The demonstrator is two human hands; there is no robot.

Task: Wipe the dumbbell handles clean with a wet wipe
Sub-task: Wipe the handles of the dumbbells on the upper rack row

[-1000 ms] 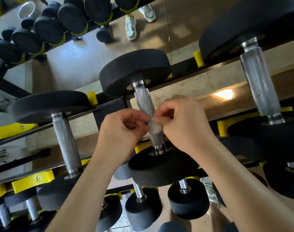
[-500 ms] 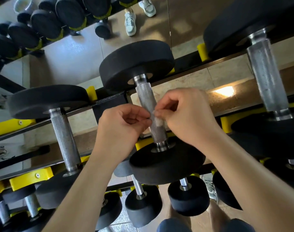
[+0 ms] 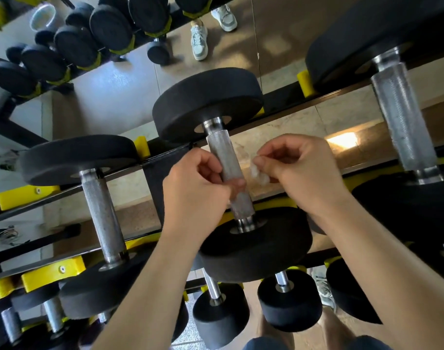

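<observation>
Head view: left hand (image 3: 198, 190) grips the middle dumbbell handle (image 3: 226, 157) on the rack (image 3: 279, 99) and hides its lower left side. Right hand (image 3: 299, 170) pinches the crumpled wet wipe (image 3: 259, 174) just right of the handle. Right dumbbell (image 3: 397, 117) is cut off at the frame edge. 0.5 s ago the hands met at the handle; now they're apart.

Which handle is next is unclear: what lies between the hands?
The middle dumbbell's handle, seen in the head view; the right hand pinches the wipe beside it.
</observation>
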